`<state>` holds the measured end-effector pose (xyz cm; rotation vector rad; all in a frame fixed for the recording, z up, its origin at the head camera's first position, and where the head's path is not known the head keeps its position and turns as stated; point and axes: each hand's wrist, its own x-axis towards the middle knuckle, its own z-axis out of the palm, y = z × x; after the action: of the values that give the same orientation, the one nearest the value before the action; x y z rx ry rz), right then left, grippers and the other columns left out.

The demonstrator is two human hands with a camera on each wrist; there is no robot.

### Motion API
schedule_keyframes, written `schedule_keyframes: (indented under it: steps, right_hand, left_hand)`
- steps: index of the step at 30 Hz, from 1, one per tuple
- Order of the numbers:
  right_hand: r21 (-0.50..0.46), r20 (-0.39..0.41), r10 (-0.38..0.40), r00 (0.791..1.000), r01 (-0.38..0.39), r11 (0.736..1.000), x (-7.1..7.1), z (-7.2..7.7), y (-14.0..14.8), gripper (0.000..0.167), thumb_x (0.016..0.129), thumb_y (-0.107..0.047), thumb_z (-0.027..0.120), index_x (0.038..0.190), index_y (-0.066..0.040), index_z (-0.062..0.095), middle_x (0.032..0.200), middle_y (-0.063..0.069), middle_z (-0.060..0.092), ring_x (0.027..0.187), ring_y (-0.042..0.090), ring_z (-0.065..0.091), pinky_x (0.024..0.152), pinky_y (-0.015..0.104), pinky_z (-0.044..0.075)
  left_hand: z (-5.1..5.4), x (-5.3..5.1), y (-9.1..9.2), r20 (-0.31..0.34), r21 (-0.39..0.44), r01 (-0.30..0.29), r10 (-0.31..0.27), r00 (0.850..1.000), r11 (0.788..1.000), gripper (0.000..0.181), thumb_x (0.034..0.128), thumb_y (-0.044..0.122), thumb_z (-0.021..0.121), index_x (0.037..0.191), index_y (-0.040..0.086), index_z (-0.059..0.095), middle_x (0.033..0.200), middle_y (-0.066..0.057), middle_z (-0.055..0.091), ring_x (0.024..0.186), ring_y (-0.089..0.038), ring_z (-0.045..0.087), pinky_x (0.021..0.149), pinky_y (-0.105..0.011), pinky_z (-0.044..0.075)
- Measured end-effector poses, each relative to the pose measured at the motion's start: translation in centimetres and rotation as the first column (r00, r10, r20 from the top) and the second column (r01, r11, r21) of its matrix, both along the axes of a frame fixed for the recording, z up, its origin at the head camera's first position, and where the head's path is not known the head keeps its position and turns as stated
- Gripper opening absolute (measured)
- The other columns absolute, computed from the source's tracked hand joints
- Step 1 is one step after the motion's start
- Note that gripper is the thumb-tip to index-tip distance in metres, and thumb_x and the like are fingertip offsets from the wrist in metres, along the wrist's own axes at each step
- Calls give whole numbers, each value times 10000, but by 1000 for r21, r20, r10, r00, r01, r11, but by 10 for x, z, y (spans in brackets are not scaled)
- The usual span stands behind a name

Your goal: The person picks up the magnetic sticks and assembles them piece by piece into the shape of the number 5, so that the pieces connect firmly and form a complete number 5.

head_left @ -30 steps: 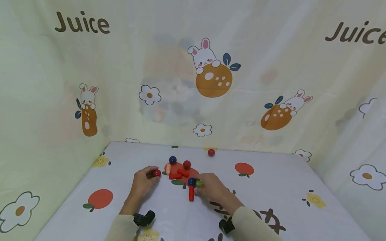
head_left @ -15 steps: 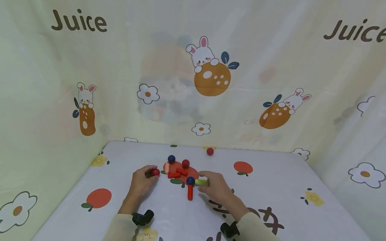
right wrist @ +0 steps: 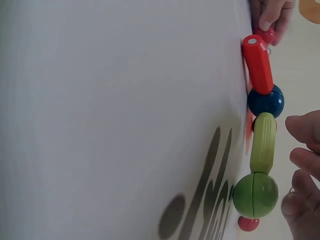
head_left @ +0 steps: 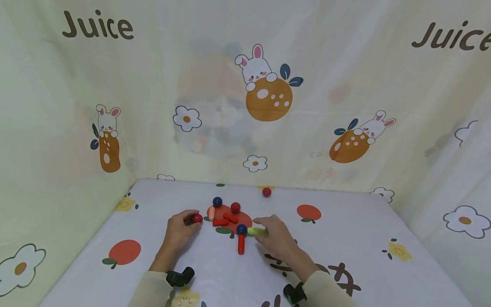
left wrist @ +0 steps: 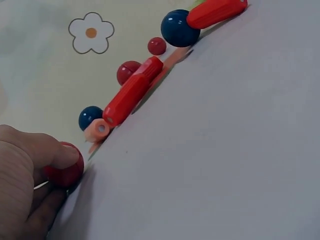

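My left hand [head_left: 177,233] pinches a red ball [left wrist: 66,169] just above or on the table, left of the other pieces. The right hand [head_left: 279,238] hovers with spread, bent fingers beside a joined row of pieces and holds nothing. In that row, a red rod [head_left: 241,244] and a light green rod [head_left: 256,231] meet at a blue ball [head_left: 241,229]. A green ball [right wrist: 255,195] sits at the light green rod's other end, seen in the right wrist view but hidden by the hand in the head view.
Behind lie two red rods [head_left: 220,222], a pale pink rod [head_left: 212,213], another blue ball [head_left: 217,201] and a red ball [head_left: 235,207]. One more red ball [head_left: 266,192] is near the table's back edge. A printed curtain [head_left: 215,76] rises behind the white tablecloth [head_left: 215,273].
My right hand has released the light green rod and drawn back slightly to the right, its fingers spreading. More of that rod now shows. The left hand keeps its hold on the red ball.
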<state>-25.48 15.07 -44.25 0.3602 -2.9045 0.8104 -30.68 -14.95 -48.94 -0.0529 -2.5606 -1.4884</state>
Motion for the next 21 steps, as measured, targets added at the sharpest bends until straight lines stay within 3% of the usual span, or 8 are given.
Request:
schedule_keyframes:
  steps: [5, 11, 17, 21]
  right_hand:
    - [66, -67, 18, 998, -14, 998, -3, -1, 5, 409, 883, -165, 780, 1285, -153, 703, 1150, 28, 691, 1011, 169, 485, 778, 295, 540]
    - [152, -126, 38, 991, -18, 988, -7, -2, 9, 348, 880, -191, 785, 1224, -174, 734, 1139, -15, 723, 1122, 206, 500, 863, 369, 532]
    - [176, -104, 66, 992, -47, 983, -11, -3, 11, 310, 887, -195, 777, 1196, -176, 751, 1091, -30, 725, 1154, 226, 546, 922, 441, 502]
    - [179, -35, 85, 996, -77, 981, -13, -3, 11, 296, 902, -192, 762, 1197, -163, 752, 1076, -26, 717, 1042, 182, 570, 889, 395, 518]
  left_hand:
    - [3, 1, 1, 6, 2, 4, -4, 1000, 1000, 409, 903, 88, 757, 1303, 79, 674, 1221, -94, 689, 1144, -277, 645, 977, -434, 548]
    - [9, 5, 2, 10, 25, 9, -9, 1000, 1000, 412, 904, 70, 756, 1307, 75, 674, 1244, -108, 681, 1157, -300, 646, 955, -437, 558]
    - [14, 6, 5, 17, 15, 40, -40, 999, 999, 414, 891, 53, 763, 1296, 59, 679, 1239, -122, 686, 1177, -304, 637, 976, -448, 545]
    - [18, 8, 7, 12, 20, 69, -69, 998, 997, 421, 876, 26, 768, 1288, 55, 684, 1232, -117, 692, 1178, -301, 636, 981, -445, 541]
